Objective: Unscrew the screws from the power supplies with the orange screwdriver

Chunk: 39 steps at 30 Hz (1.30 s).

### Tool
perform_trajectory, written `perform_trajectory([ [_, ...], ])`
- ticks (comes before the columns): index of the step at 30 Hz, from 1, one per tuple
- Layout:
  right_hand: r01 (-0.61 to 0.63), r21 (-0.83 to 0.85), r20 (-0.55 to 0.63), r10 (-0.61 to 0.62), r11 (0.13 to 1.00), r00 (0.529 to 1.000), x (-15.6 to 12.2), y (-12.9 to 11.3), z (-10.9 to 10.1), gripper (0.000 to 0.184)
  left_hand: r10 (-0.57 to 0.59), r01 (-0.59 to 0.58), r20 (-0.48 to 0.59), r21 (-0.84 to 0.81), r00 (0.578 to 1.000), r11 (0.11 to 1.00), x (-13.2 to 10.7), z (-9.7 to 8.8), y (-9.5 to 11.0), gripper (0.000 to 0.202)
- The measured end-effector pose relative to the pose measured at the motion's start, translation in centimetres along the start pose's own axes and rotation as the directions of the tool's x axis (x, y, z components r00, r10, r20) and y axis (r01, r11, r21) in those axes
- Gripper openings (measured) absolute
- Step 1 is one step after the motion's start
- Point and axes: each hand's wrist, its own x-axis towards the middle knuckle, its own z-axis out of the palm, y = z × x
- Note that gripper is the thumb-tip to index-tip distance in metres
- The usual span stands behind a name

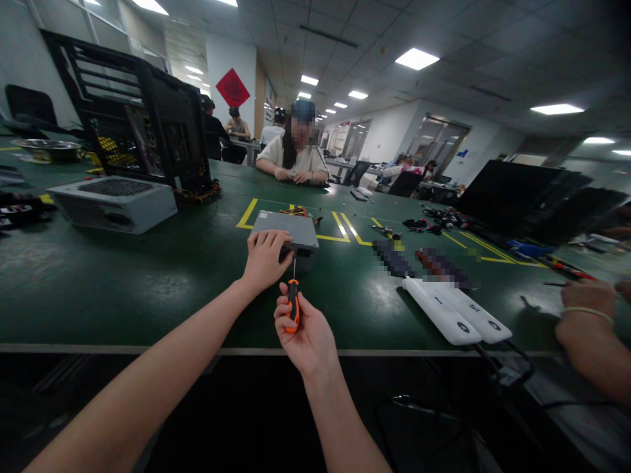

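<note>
A grey metal power supply box (286, 230) lies on the green table, inside yellow tape marks. My left hand (265, 259) rests on its near left corner, fingers curled over the top edge. My right hand (303, 328) is closed round the orange-and-black handle of a small screwdriver (294, 303). The thin shaft points up toward the box's near face, its tip at or just short of it.
A second grey power supply (114, 202) and an open black computer case (140, 121) stand at the left. Two white devices (456, 312) lie to the right, with loose tools and cables beyond. Another person's arm (594, 335) rests at the right edge. A person sits opposite (294, 157).
</note>
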Motion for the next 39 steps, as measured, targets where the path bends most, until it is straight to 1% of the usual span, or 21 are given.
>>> perform_trajectory([
  [3, 0.018, 0.023, -0.017, -0.017, 1.000, 1.000, 0.02, -0.09, 0.02, 0.025, -0.002, 0.002, 0.000, 0.000, 1.000, 1.000, 0.00, 0.02, 0.01, 0.021],
  [6, -0.015, 0.038, -0.006, 0.015, 0.999, 1.000, -0.06, -0.27, 0.02, 0.025, -0.006, 0.006, 0.001, 0.004, 1.000, 1.000, 0.00, 0.03, 0.04, 0.021],
  [9, -0.040, 0.009, 0.004, 0.040, 0.999, 0.999, -0.13, -0.35, 0.06, 0.028, -0.008, 0.008, 0.005, 0.008, 1.000, 1.000, 0.00, -0.01, 0.07, 0.021],
  [12, -0.004, -0.015, 0.004, 0.005, 1.000, 1.000, -0.11, -0.27, 0.10, 0.029, -0.009, 0.009, 0.007, 0.004, 1.000, 1.000, -0.01, -0.06, 0.10, 0.021],
  [15, 0.027, -0.001, -0.008, -0.027, 1.000, 1.000, -0.10, -0.22, 0.14, 0.026, -0.007, 0.007, 0.008, -0.003, 1.000, 1.000, 0.00, -0.10, 0.12, 0.022],
  [19, -0.015, 0.034, -0.001, 0.015, 0.999, 1.000, -0.20, -0.37, 0.14, 0.024, -0.014, 0.014, 0.011, -0.003, 1.000, 1.000, 0.01, -0.10, 0.16, 0.021],
  [23, -0.044, 0.008, 0.005, 0.044, 0.999, 0.999, -0.23, -0.42, 0.07, 0.027, -0.015, 0.014, 0.014, 0.012, 1.000, 1.000, 0.03, -0.09, 0.18, 0.021],
  [26, -0.018, -0.006, 0.001, 0.018, 1.000, 1.000, -0.12, -0.37, 0.02, 0.028, -0.006, 0.006, 0.006, 0.020, 1.000, 1.000, 0.02, -0.09, 0.17, 0.020],
  [28, 0.002, 0.014, -0.015, -0.002, 1.000, 1.000, -0.05, -0.37, -0.02, 0.025, 0.001, -0.001, 0.005, 0.018, 1.000, 1.000, 0.01, -0.10, 0.15, 0.020],
  [30, -0.002, 0.040, -0.023, 0.003, 0.999, 1.000, 0.00, -0.42, -0.09, 0.024, 0.002, -0.002, 0.007, 0.014, 1.000, 1.000, -0.01, -0.11, 0.14, 0.020],
  [35, -0.032, -0.008, 0.004, 0.032, 0.999, 0.999, -0.02, -0.51, -0.31, 0.028, -0.014, 0.014, 0.015, 0.003, 1.000, 1.000, -0.01, -0.12, 0.16, 0.020],
  [39, -0.018, -0.004, 0.020, 0.018, 1.000, 1.000, 0.06, -0.46, -0.39, 0.028, -0.015, 0.015, 0.015, -0.002, 1.000, 1.000, -0.01, -0.14, 0.20, 0.021],
])
